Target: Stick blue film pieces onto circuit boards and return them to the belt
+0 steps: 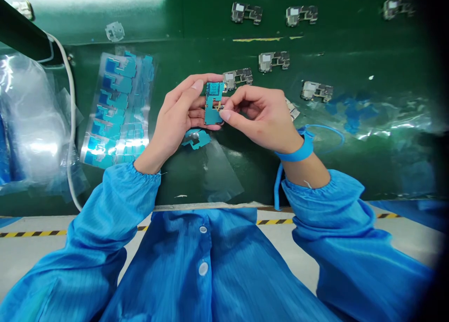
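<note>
A small circuit board [213, 116] with blue film over its face is held upright between the fingers of my left hand [180, 104]. My right hand [261, 114] has thumb and index finger pinched at the board's lower right edge; whether a bit of film is between them is hidden. Just below the board, a cut-out piece of blue film [197, 139] lies on the green mat, beside a clear film sheet [220, 170]. Another circuit board [240, 78] rests right behind my fingers.
Several bare circuit boards [274, 61] lie across the back and right of the green mat [168, 186]. A sheet of blue film stickers [115, 107] sits at the left, near a white cable [72, 125] and clear plastic [31, 116]. A coiled blue cord [278, 186] hangs from my right wristband.
</note>
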The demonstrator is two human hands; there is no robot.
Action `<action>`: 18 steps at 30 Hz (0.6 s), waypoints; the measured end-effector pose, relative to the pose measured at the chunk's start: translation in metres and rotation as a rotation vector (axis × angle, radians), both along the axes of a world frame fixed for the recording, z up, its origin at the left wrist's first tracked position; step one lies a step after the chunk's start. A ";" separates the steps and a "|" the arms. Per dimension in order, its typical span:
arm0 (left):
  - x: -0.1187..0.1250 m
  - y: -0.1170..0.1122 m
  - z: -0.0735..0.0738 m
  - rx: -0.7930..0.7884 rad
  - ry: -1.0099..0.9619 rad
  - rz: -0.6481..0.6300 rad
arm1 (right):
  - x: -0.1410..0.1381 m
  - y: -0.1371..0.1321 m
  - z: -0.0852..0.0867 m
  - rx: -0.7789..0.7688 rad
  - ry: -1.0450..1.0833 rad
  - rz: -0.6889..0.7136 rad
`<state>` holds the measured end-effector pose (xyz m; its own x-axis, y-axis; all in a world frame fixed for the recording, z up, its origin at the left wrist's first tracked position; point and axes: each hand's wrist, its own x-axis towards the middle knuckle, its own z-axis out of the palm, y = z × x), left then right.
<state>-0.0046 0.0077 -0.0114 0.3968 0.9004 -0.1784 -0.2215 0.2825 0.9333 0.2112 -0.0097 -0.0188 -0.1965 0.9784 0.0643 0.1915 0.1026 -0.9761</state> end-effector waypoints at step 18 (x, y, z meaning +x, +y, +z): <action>-0.001 -0.002 -0.009 0.179 0.159 -0.043 | 0.000 0.003 -0.003 0.035 -0.004 0.032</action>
<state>-0.0053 0.0060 -0.0205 0.4148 0.9063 -0.0812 -0.0587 0.1157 0.9915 0.2109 -0.0062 -0.0220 -0.2284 0.9687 0.0971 0.1918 0.1426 -0.9710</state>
